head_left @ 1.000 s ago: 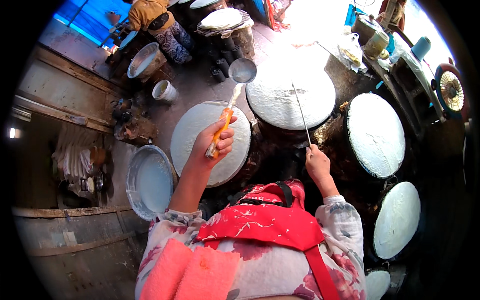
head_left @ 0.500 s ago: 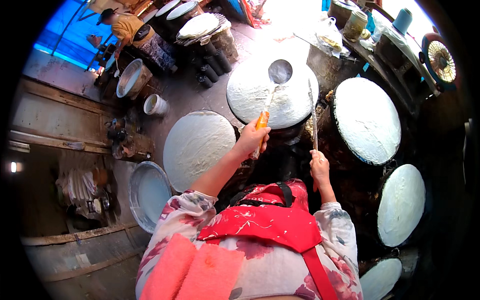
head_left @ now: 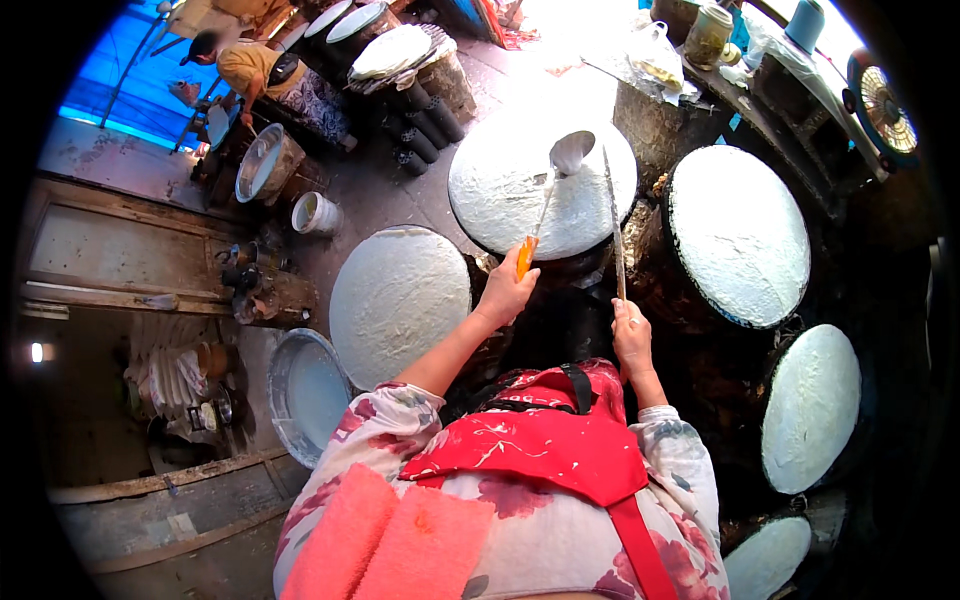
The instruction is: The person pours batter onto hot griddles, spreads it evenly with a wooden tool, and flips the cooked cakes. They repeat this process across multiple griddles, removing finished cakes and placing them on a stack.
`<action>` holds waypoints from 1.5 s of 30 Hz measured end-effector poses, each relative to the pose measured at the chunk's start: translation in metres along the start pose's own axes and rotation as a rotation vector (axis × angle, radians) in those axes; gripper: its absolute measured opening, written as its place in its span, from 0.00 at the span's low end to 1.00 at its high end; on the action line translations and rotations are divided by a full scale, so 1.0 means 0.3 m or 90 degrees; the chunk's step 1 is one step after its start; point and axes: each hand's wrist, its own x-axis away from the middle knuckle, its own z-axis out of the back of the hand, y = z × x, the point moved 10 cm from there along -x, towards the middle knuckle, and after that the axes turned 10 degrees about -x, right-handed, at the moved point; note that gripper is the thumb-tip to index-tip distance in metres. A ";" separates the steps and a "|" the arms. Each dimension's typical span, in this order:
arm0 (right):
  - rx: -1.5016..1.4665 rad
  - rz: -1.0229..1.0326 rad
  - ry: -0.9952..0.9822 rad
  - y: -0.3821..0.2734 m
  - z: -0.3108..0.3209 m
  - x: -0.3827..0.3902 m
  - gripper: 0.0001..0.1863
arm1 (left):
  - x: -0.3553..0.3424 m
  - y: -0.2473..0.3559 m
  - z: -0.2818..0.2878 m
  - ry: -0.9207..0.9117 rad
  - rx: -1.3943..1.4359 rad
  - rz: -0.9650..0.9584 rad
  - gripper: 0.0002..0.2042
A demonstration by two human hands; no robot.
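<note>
My left hand [head_left: 505, 292] grips the orange handle of a long metal ladle [head_left: 568, 155]. Its bowl rests on the white batter of the middle round steaming disc [head_left: 500, 195]. My right hand [head_left: 632, 335] holds a thin long stick [head_left: 612, 220] upright, its tip over the right edge of the same disc. A second white disc [head_left: 395, 300] lies to the left of my left forearm. A third disc [head_left: 740, 235] lies to the right of the stick.
Further white discs [head_left: 810, 405] curve round on the right. A grey basin of batter [head_left: 305, 395] sits at lower left, a small white bucket [head_left: 315, 213] behind it. Another person [head_left: 265, 75] crouches by a metal bowl [head_left: 262, 165] at upper left. Jars stand on a shelf [head_left: 760, 60].
My left hand has carried the ladle from over the left disc across to the middle disc and lowered its bowl onto it. My right hand kept the stick upright, shifting slightly.
</note>
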 end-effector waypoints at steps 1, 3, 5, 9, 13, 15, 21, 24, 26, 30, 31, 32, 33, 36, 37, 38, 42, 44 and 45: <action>0.014 0.019 -0.005 -0.010 -0.006 0.000 0.17 | -0.001 -0.001 0.006 0.023 -0.021 -0.023 0.24; 0.020 0.015 -0.013 -0.037 -0.022 0.003 0.17 | 0.020 0.028 0.038 0.129 -0.093 -0.123 0.24; 0.060 0.010 -0.020 -0.045 -0.024 0.008 0.17 | 0.029 0.002 0.022 0.065 -0.034 -0.042 0.24; 0.154 0.015 -0.047 -0.084 -0.070 0.043 0.16 | 0.082 -0.023 0.028 -0.011 0.028 0.098 0.25; 0.169 0.002 -0.072 -0.088 -0.135 0.100 0.16 | 0.132 -0.044 0.018 -0.012 0.142 0.166 0.19; 0.151 0.006 -0.075 -0.081 -0.169 0.113 0.15 | 0.150 -0.059 0.007 -0.014 0.224 0.178 0.21; 0.116 0.036 -0.096 -0.022 -0.261 0.148 0.16 | 0.196 -0.076 0.003 0.000 0.398 0.226 0.17; 0.037 0.013 -0.117 0.030 -0.322 0.144 0.16 | 0.220 -0.072 0.000 -0.007 0.509 0.273 0.13; 0.027 -0.016 -0.130 0.005 -0.352 0.150 0.16 | 0.236 -0.057 -0.002 -0.015 0.605 0.312 0.12; 0.013 0.012 -0.149 -0.003 -0.407 0.144 0.16 | 0.240 -0.045 0.041 -0.071 0.845 0.333 0.11; -0.002 0.009 -0.149 -0.013 -0.404 0.140 0.16 | 0.251 -0.030 0.064 -0.100 0.967 0.322 0.12; -0.017 0.005 -0.147 -0.034 -0.395 0.137 0.16 | 0.263 0.002 0.101 -0.132 1.089 0.310 0.13; -0.031 0.012 -0.135 -0.058 -0.372 0.132 0.16 | 0.275 0.037 0.137 -0.168 1.211 0.295 0.15; -0.132 0.058 -0.072 -0.149 -0.263 0.123 0.15 | 0.321 0.098 0.263 -0.194 1.332 0.136 0.17; -0.100 0.032 -0.034 -0.143 -0.211 0.111 0.17 | 0.328 0.103 0.291 -0.194 1.361 0.095 0.17; -0.034 0.052 -0.004 -0.135 -0.155 0.102 0.17 | 0.306 0.098 0.289 -0.209 1.381 0.106 0.17; 0.210 0.067 0.005 -0.096 -0.054 0.109 0.18 | 0.273 0.062 0.272 -0.197 1.243 0.223 0.19; 0.334 0.100 -0.001 -0.126 -0.069 0.158 0.16 | 0.287 0.104 0.297 -0.196 1.246 0.177 0.18; 0.396 0.112 -0.009 -0.150 -0.094 0.190 0.16 | 0.303 0.110 0.307 -0.190 1.248 0.160 0.18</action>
